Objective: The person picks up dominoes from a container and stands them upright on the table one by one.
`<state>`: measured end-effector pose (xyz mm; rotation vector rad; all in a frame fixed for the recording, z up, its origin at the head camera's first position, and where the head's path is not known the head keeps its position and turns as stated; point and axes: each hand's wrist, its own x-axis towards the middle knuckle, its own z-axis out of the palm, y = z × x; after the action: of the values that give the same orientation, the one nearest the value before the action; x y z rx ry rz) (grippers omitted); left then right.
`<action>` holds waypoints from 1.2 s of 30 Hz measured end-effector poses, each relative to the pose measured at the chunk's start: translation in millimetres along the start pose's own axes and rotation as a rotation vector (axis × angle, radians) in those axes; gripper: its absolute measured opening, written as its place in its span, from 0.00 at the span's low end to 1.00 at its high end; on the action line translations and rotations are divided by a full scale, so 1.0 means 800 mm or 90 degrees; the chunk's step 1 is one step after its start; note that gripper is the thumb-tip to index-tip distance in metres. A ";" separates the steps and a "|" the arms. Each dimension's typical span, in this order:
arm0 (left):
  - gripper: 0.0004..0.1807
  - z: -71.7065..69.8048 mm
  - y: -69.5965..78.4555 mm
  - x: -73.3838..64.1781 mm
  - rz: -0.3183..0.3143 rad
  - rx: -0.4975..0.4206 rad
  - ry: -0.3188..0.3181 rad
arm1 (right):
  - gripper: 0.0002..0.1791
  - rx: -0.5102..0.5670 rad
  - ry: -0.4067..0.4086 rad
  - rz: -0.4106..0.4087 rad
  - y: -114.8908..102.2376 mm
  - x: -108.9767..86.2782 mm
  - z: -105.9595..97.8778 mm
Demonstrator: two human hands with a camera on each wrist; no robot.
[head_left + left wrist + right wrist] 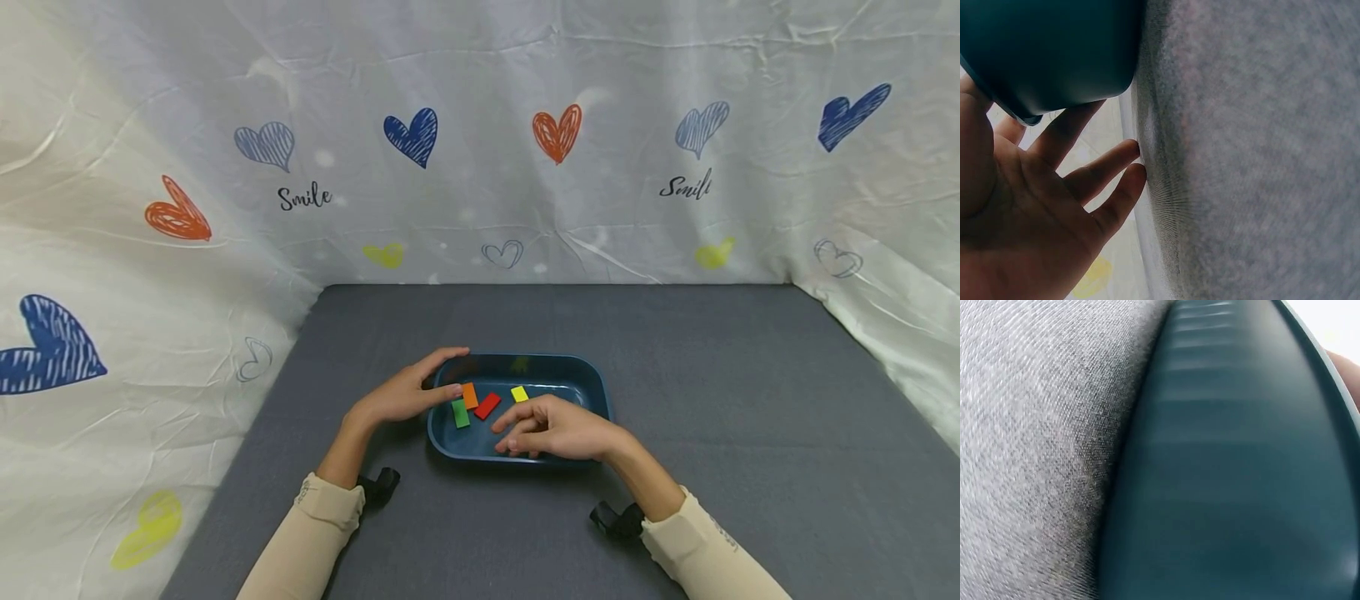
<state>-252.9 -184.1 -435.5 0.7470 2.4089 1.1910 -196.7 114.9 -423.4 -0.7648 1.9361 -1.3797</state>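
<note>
On the grey cloth sits a dark blue-green tray (577, 372) with rounded corners. Inside it lie an orange block (470, 396), a green block (461, 414), a red block (487, 406) and a yellow block (520, 393). My left hand (405, 393) holds the tray's left end, thumb over the rim beside the orange block. In the left wrist view, the fingers (1110, 165) of that hand spread outside and below the tray's wall. Over the tray's right half hovers my right hand (558, 429), fingers loosely bent, thumb and index apart. The tray floor beneath it is hidden.
A white curtain (480, 200) printed with hearts and "Smile" hangs behind and to the left of the grey-covered table (712, 400). Black straps (618, 521) circle both wrists. The tray's near outer wall (1229, 475) fills much of the right wrist view.
</note>
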 end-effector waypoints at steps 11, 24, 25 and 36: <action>0.37 -0.001 0.000 -0.001 -0.010 -0.003 -0.001 | 0.18 -0.044 -0.009 -0.005 0.007 0.011 0.007; 0.36 -0.001 -0.001 -0.002 -0.010 0.005 0.001 | 0.20 -0.098 -0.044 -0.001 0.004 0.009 0.009; 0.36 -0.001 -0.001 -0.002 -0.007 0.008 0.001 | 0.20 -0.101 -0.052 0.001 0.004 0.009 0.009; 0.35 -0.002 0.002 -0.003 -0.010 0.006 0.001 | 0.19 -0.060 -0.054 0.020 0.005 0.009 0.004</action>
<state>-251.5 -185.5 -433.3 0.7278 2.4193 1.1756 -199.1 108.4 -429.5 -0.8199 1.9491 -1.2256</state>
